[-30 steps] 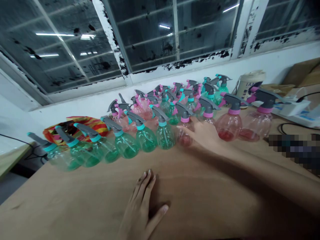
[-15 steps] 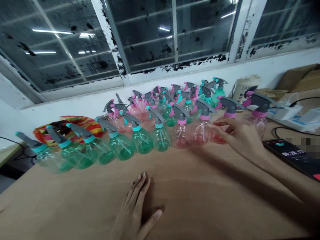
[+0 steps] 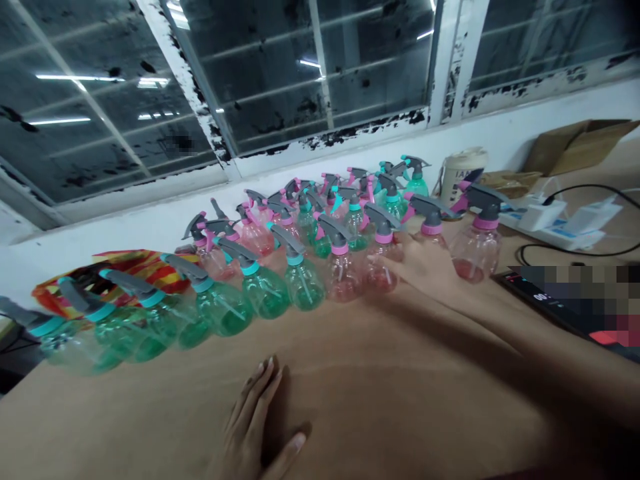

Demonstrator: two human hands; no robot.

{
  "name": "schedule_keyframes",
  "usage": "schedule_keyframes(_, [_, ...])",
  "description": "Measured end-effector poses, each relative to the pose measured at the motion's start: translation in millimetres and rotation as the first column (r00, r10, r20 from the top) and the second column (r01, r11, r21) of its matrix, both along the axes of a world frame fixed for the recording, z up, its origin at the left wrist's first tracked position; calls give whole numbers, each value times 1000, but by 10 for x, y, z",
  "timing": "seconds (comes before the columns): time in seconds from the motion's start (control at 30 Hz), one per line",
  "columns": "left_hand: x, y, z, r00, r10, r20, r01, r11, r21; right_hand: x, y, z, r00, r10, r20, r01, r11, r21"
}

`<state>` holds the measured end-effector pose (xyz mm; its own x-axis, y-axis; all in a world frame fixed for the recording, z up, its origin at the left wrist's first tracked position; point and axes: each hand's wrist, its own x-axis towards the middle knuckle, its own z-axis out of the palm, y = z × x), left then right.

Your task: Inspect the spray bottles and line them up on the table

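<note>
My right hand (image 3: 423, 268) reaches in from the right among the pink-collared spray bottles, in front of one spray bottle (image 3: 431, 227) whose body it mostly hides. Its fingers are stretched out, and their tips lie against or just before the neighbouring spray bottle (image 3: 384, 272) with pink liquid; contact is hard to tell. On the wooden table, my left hand (image 3: 255, 420) rests with fingers extended and thumb apart, holding nothing. Left of the pink ones, a front row of green spray bottles (image 3: 269, 293) with turquoise collars stands along the table.
Behind the front row crowd several more spray bottles (image 3: 255, 237). A phone (image 3: 545, 300) lies by my right forearm, near a power strip (image 3: 560, 223) with cables. A printed bag (image 3: 463, 173), a cardboard box (image 3: 575, 150) and a red-yellow striped bag (image 3: 165, 273) stand near the wall.
My right hand has shifted left, from the third pink bottle of the front row toward the one beside it. The view has turned slightly right. My left hand stays flat on the table.
</note>
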<state>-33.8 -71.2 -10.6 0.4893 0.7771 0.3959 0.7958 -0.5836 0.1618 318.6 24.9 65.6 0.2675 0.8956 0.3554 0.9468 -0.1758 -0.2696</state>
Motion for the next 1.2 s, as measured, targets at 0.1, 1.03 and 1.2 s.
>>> schedule_keyframes(0.1, [15,5,41,1000,-1,17,1,1000,-23,6,-137,14,1000,20,10,-20,1000,7])
schedule_keyframes(1.03, [185,-270,46,835,117,538,158,885,-438,-1179,-1008,-89,677,734,-55,-700,665,259])
schedule_keyframes(1.2, [81,-283,135,829,164,535,130,874,-469,-1302,-817,-10,497,837,-227,-788,545,286])
